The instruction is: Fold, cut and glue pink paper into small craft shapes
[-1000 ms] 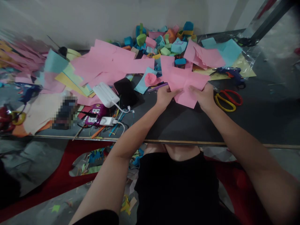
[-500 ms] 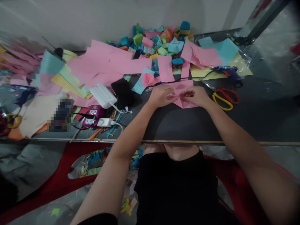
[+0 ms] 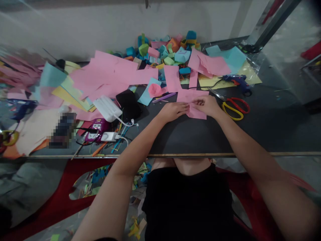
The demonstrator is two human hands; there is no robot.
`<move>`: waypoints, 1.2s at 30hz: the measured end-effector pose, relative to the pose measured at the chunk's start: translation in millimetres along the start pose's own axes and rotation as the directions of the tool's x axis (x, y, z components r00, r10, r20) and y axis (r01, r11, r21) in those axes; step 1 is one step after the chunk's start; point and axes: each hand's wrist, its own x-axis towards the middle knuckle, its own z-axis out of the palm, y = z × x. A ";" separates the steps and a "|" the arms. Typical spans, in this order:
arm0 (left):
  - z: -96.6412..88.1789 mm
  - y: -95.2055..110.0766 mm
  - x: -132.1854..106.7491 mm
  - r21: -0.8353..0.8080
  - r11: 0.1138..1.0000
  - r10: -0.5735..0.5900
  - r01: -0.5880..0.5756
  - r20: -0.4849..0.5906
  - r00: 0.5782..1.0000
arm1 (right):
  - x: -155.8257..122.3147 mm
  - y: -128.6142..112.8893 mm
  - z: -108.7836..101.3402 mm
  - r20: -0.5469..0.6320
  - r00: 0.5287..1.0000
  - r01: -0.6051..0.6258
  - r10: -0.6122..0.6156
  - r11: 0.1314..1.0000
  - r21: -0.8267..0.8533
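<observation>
A creased pink sheet of paper [image 3: 184,96] lies on the dark tabletop under both my hands. My left hand [image 3: 173,111] rests on its lower left part, fingers stretched out flat and pointing right. From the right, my right hand [image 3: 207,105] pinches the paper near its middle with thumb and fingertips, which hide part of the crease. Just right of that hand are scissors [image 3: 234,107] with one red and one yellow handle. To the upper left sit a curled pink paper flower [image 3: 154,89] and a purple pen [image 3: 164,97].
Folded coloured paper pieces [image 3: 164,52] are heaped along the wall. Large pink sheets [image 3: 107,72] cover the back left. A blue glue gun [image 3: 237,82] lies at right. A white power bank [image 3: 107,108], a black pouch [image 3: 128,103] and a purple power socket [image 3: 96,129] stand left.
My left hand has gone from a pinch to lying flatter on the pink paper, which now lies more spread out. The whole view has tilted up slightly.
</observation>
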 end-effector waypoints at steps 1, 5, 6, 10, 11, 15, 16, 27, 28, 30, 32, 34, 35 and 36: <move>1.2 -0.2 0.1 -0.003 1.000 0.001 -0.001 0.005 1.000 | 0.6 1.0 -0.6 0.007 1.000 0.000 0.000 1.000 0.006; 1.6 1.7 -0.1 0.002 1.000 -0.012 0.012 0.019 1.000 | 0.9 -0.2 -2.1 0.027 1.000 0.002 -0.002 1.000 0.000; 1.2 3.2 -0.1 0.003 1.000 -0.022 0.022 0.019 1.000 | 0.7 -0.9 -2.3 0.028 1.000 0.001 -0.001 1.000 -0.003; 0.9 10.3 0.7 0.032 0.997 -0.066 0.065 0.035 0.997 | 1.1 -1.4 -2.1 0.027 1.000 0.000 0.000 1.000 -0.008; 1.5 11.6 1.2 0.046 0.996 -0.081 0.079 0.039 0.996 | 1.4 -0.8 -1.8 0.023 1.000 0.000 0.000 1.000 -0.005; 5.5 12.8 2.7 0.072 0.989 -0.133 0.132 0.020 0.991 | 2.3 2.4 -0.2 0.011 1.000 -0.002 0.001 1.000 0.015; 6.4 12.6 2.9 0.074 0.988 -0.137 0.136 0.015 0.990 | 2.5 2.9 0.1 0.009 1.000 -0.001 0.001 1.000 0.020; -2.9 19.6 2.6 0.059 0.996 -0.066 0.061 0.089 0.994 | 3.4 4.5 -3.8 0.030 0.998 0.056 -0.055 0.997 -0.057; -3.3 19.1 2.6 0.067 0.997 -0.047 0.040 0.104 0.993 | 3.3 4.9 -5.4 0.030 0.997 0.080 -0.077 0.993 -0.091; -3.5 18.4 2.6 0.105 0.994 -0.030 0.018 0.117 0.993 | 3.0 5.6 -9.1 0.033 0.992 0.124 -0.121 0.981 -0.151; -3.4 18.6 2.9 0.153 0.988 -0.037 0.021 0.106 0.994 | 2.5 5.8 -12.2 0.042 0.987 0.163 -0.158 0.969 -0.187; -3.9 19.9 3.0 0.181 0.983 -0.042 0.026 0.086 0.995 | 1.9 5.5 -14.5 0.069 0.980 0.195 -0.185 0.958 -0.208; -4.5 20.8 2.9 0.185 0.983 -0.038 0.023 0.076 0.996 | 1.7 5.2 -15.3 0.084 0.978 0.208 -0.193 0.953 -0.221; -5.2 21.9 2.8 0.185 0.983 -0.031 0.018 0.070 0.997 | 1.6 4.8 -15.9 0.096 0.975 0.217 -0.199 0.947 -0.236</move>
